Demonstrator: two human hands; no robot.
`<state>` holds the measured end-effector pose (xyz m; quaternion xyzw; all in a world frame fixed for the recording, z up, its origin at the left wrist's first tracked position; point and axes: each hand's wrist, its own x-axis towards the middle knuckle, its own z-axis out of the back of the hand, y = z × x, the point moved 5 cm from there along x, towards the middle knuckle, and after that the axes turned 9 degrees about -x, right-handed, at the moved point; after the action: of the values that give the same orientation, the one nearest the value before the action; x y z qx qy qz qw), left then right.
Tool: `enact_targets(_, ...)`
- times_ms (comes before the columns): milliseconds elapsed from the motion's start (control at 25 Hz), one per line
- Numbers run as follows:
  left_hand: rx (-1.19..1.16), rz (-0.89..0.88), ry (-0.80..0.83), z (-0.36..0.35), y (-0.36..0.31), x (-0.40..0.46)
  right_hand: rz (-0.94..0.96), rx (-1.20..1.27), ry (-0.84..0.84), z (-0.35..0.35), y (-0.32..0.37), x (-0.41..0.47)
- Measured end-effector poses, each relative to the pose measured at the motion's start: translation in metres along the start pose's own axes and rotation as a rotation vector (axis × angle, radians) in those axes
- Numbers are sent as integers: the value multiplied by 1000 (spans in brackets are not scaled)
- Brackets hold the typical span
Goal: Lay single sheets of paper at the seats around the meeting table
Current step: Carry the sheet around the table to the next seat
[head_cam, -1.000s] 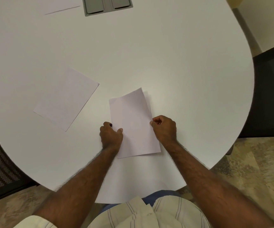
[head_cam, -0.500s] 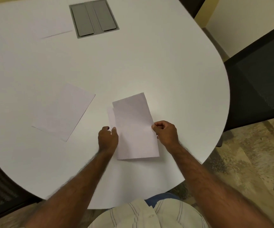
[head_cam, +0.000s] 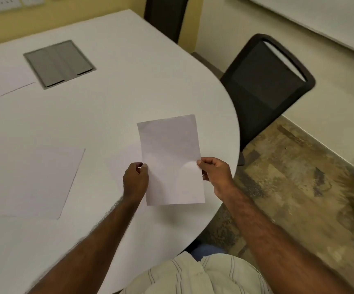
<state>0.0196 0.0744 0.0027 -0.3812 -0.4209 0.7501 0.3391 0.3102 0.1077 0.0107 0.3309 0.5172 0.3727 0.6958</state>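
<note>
I hold one white sheet of paper point(head_cam: 171, 160) lifted above the white meeting table point(head_cam: 129, 92), near its rounded right end. My left hand point(head_cam: 135, 180) pinches the sheet's left edge and my right hand point(head_cam: 216, 171) pinches its right edge. A second sheet point(head_cam: 42, 181) lies flat on the table to the left. Another sheet point(head_cam: 4, 81) lies farther back at the left, beside the grey panel. Whether any sheet lies under the held one I cannot tell.
A grey cable hatch point(head_cam: 58, 63) is set into the table's middle. A black mesh chair point(head_cam: 265, 88) stands at the table's right side, and another dark chair point(head_cam: 165, 15) stands at the far end. Mottled floor point(head_cam: 299, 198) lies to the right.
Both hands have lifted the top sheet off the table and carried it to the right. My head has turned up and right, bringing the chairs into view.
</note>
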Motion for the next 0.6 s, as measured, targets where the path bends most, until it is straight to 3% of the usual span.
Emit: enact_targets(600, 21, -239, 492, -203, -90, -101, -119, 289, -486, 221, -91, -75)
